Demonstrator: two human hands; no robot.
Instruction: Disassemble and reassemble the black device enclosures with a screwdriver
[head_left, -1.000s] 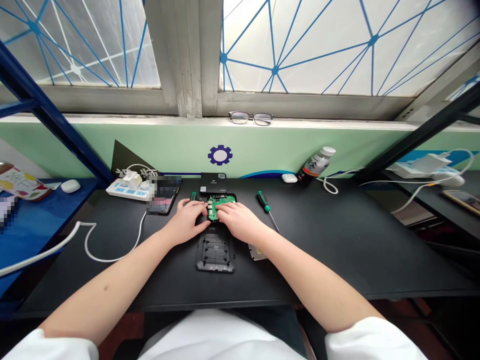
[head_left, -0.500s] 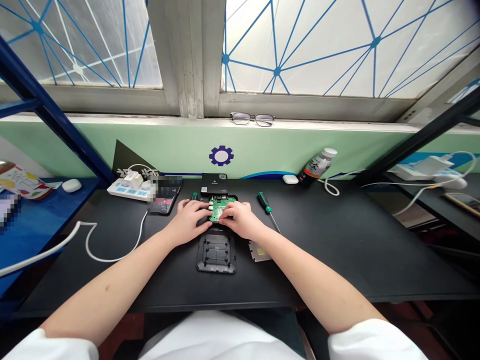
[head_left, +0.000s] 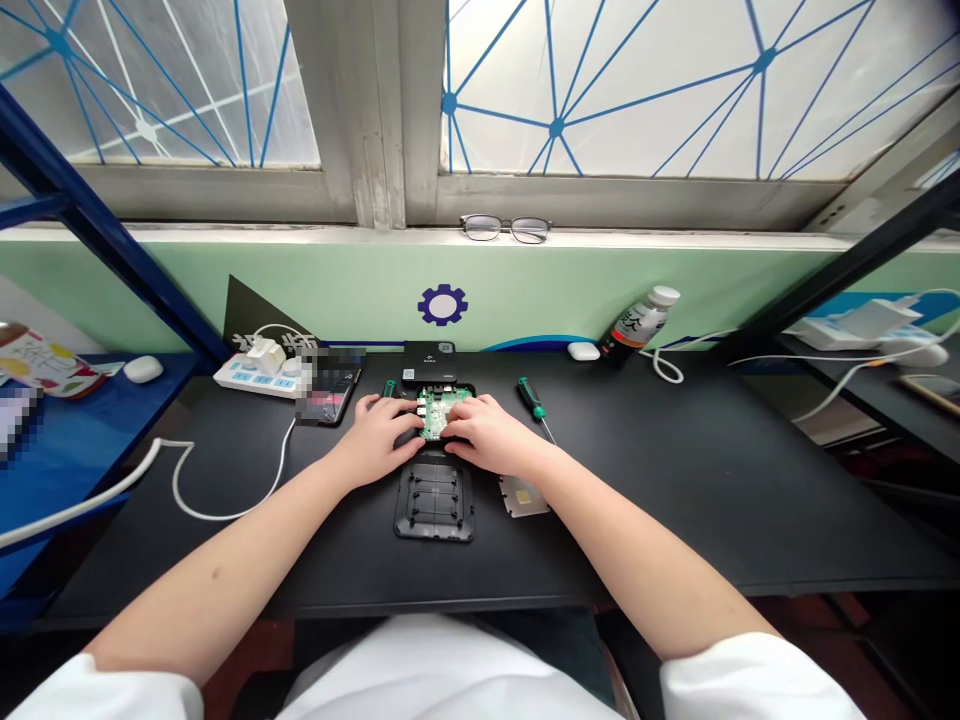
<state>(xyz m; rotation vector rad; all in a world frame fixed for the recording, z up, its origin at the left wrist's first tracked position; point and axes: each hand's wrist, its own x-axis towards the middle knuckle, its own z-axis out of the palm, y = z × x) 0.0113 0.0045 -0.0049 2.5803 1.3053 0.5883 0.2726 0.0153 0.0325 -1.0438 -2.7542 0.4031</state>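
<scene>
A green circuit board [head_left: 436, 412] lies in a small black plastic case [head_left: 472, 388] at the middle of the desk. My left hand [head_left: 384, 440] grips the left side, fingers bent at the board's edge and thumb at the near corner. From the right, my right hand [head_left: 487, 434] holds the board and case, its fingers over the board's right part and its thumb at the near edge. The fingertips partly hide the board. Nearer to me lies the black case cover [head_left: 435, 503], inner side up. A metal plate [head_left: 523, 496] rests beside my right forearm, partly hidden by it.
A green-black screwdriver [head_left: 532, 398] lies to the right, and another green handle [head_left: 389, 388] shows behind my left hand. Behind the case sits a black box [head_left: 429, 364]. A power strip [head_left: 262, 374], phone [head_left: 337, 385], bottle [head_left: 641, 325] and white earbud case [head_left: 583, 351] stand farther back.
My right hand's fingers have shifted slightly on the board, and its thumb now shows at the near edge. My left hand stays in place. The view has tilted a little.
</scene>
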